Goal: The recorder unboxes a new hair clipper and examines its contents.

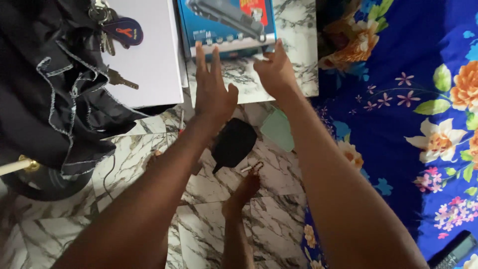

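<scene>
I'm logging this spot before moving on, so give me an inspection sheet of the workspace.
Surface: marble-pattern tabletop, marbled floor tiles below.
Job's things: blue box at the table's far edge.
Clutter: white board, keys, dark cloth, black object and green object on the floor.
Hands: left hand open, flat; right hand touching the box.
Cables: nothing seen.
Surroundings: blue floral bedsheet.

blue cardboard box [226, 25]: top cut by frame edge | black phone-like device [455, 253]: cropped at bottom corner | black flat object [233, 142]: partly behind left forearm | key bunch [112, 30]: blurred, top cropped
</scene>
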